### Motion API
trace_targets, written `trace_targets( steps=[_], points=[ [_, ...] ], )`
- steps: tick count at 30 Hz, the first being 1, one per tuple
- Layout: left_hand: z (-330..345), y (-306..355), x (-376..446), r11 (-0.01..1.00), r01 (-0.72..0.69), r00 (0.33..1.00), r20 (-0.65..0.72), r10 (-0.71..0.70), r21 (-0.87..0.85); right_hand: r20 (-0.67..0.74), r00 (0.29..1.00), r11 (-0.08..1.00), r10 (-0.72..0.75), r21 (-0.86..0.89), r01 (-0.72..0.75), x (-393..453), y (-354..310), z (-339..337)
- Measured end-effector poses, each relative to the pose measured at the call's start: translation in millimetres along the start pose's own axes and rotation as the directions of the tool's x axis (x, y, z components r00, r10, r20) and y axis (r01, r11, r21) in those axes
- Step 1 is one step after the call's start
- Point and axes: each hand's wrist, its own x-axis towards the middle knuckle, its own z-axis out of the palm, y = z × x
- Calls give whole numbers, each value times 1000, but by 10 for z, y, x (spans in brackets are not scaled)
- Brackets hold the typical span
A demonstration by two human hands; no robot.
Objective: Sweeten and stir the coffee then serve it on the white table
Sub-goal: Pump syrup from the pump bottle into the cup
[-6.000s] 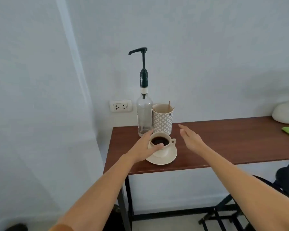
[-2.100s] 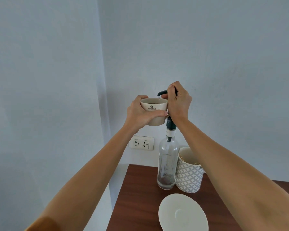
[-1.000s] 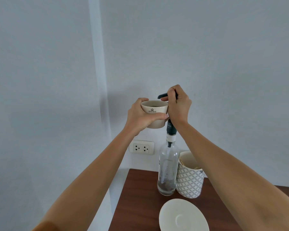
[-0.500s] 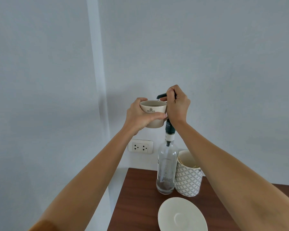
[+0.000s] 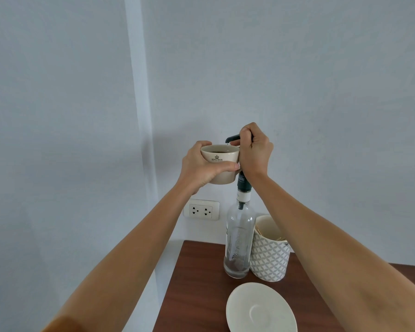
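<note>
My left hand grips the coffee cup: the thumb wraps across the near face of the cup below the printed crest, and the remaining fingers curl round the far left side up to the rim. I hold the cup in the air, well above the table, upright and level. Dark coffee is visible just inside the rim.

My right hand is closed in a fist round the pump head of the syrup bottle. The dark spout projects left from the fist, with its tip directly over the right-hand part of the cup opening. I cannot tell whether liquid is leaving the spout. The right side of the cup is touching, or just beside, my right fingers.

Below the fist, the dark green pump collar sits on the neck of the clear glass bottle. The bottle stands upright at the back left of the brown table, with only a little dark residue at its base. A patterned holder stands touching the bottle's right side; thin wooden sticks show inside it. A white saucer lies bare on the table in front of both. A wall socket is mounted left of the bottle.
</note>
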Motion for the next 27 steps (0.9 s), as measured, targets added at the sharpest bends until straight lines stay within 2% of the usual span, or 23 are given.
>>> trace_targets(
  steps=[27],
  points=[
    [-13,-36,-11,1000,9,1000,-1,-9,29,25,998,998,52,-41,-51,-28,-27,-24]
  ],
)
